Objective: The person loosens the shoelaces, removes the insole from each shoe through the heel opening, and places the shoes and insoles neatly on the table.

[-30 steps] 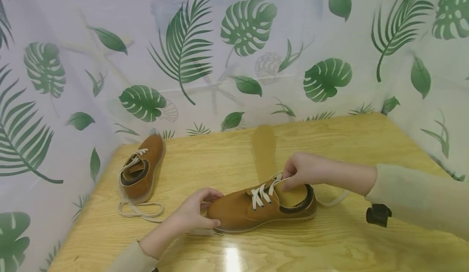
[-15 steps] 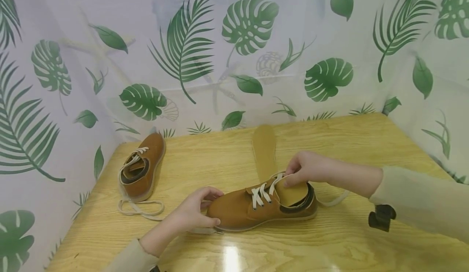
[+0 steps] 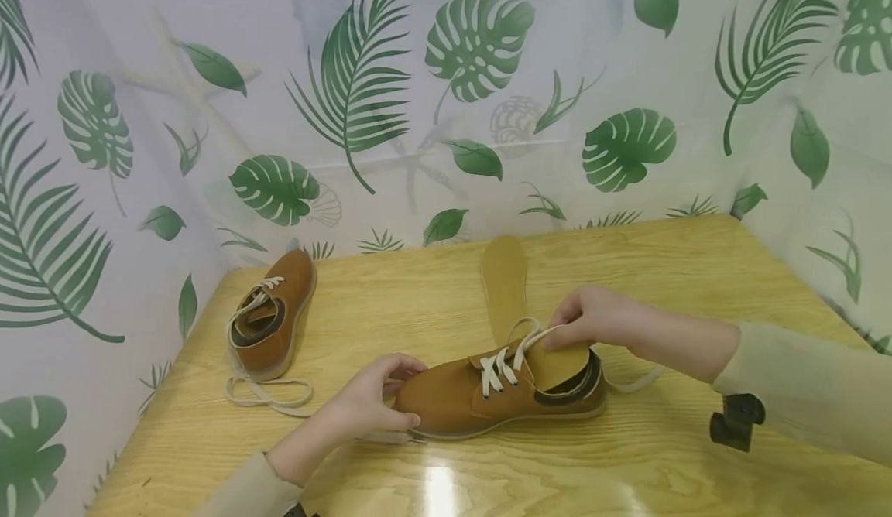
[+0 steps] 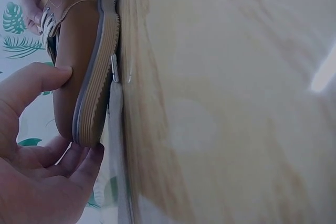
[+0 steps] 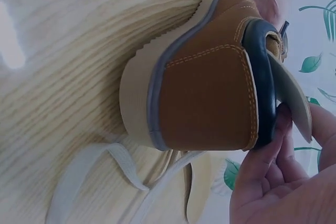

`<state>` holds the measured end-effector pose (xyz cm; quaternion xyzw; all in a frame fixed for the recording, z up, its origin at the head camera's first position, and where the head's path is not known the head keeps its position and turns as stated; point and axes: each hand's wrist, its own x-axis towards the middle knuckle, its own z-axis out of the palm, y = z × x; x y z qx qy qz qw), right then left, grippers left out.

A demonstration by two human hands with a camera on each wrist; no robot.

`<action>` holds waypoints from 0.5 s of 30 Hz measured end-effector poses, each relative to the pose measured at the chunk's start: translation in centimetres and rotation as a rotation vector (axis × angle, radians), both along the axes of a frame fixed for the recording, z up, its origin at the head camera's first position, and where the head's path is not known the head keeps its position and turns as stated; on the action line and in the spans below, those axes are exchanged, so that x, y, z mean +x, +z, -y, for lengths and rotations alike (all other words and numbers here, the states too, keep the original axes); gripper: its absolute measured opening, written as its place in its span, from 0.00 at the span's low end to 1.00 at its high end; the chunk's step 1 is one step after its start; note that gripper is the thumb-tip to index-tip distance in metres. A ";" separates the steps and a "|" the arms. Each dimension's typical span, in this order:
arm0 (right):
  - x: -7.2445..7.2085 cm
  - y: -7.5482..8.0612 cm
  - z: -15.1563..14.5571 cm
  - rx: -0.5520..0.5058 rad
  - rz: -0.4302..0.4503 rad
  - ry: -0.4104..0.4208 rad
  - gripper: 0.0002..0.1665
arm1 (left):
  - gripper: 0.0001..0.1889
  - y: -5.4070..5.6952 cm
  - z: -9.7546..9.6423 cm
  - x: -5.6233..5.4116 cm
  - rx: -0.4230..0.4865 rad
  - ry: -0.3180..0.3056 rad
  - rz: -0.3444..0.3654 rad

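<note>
A brown lace-up shoe (image 3: pixel 446 397) lies across the table, toe to the left. My left hand (image 3: pixel 372 397) grips its toe, with the thumb on the near side; in the left wrist view the thumb (image 4: pixel 55 75) presses the upper and the fingers reach the toe end of the sole. At the shoe's opening, my right hand (image 3: pixel 592 320) pinches a tan insole (image 3: pixel 557 364), whose front part is hidden inside the shoe. The right wrist view has this insole (image 5: pixel 291 87) tilted up out of the dark padded collar (image 5: pixel 262 93), between thumb and fingers.
A second tan insole (image 3: pixel 503 277) lies flat behind the shoe. The matching brown shoe (image 3: pixel 279 320) stands at the far left, its loose lace (image 3: pixel 272 397) trailing on the wooden table (image 3: pixel 662 261). A leaf-print curtain (image 3: pixel 390 114) rises behind the table.
My right hand has shifted slightly right with the insole, whose heel end now sits closer to the shoe's heel. A loop of lace now stands up beside it. My left hand keeps its place.
</note>
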<state>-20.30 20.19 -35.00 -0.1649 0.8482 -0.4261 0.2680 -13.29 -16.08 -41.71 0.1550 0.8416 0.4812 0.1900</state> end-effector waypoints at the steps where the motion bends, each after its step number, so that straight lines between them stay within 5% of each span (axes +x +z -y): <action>1: 0.0 0.0 0.0 0.003 0.001 -0.009 0.08 | 0.33 0.0 0.0 0.0 0.000 0.000 0.000; 15: 0.7 -0.7 -0.6 -0.069 0.042 -0.171 0.08 | 0.34 -0.1 0.2 -0.1 0.000 -0.009 -0.008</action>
